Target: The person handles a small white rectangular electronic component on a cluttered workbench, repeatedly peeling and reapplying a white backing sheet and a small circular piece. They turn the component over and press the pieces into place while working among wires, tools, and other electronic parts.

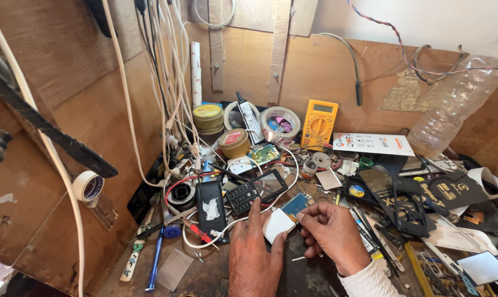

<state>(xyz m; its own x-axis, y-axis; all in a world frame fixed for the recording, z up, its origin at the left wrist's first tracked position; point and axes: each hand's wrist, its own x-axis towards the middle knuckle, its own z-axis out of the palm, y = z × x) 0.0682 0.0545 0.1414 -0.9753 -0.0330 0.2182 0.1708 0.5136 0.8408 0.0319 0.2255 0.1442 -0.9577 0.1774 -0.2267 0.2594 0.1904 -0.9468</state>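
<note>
My left hand [253,254] rests on the cluttered wooden bench [205,278] and pinches the lower edge of a small white flat part [277,224]. My right hand [332,231] holds the same part's right side, fingers curled over a small blue circuit board [295,204] just behind it. A black keypad phone [255,191] with its screen up lies right behind my left forefinger. A thin white wire [221,226] loops past both. A black phone back cover [211,209] lies to the left.
A yellow multimeter [318,124] leans on the back wall beside tape rolls [280,121] and round tins [208,117]. A clear plastic bottle [452,104] stands right. Black phone frames [408,203], screwdrivers [155,261] and white cables [172,88] crowd the bench.
</note>
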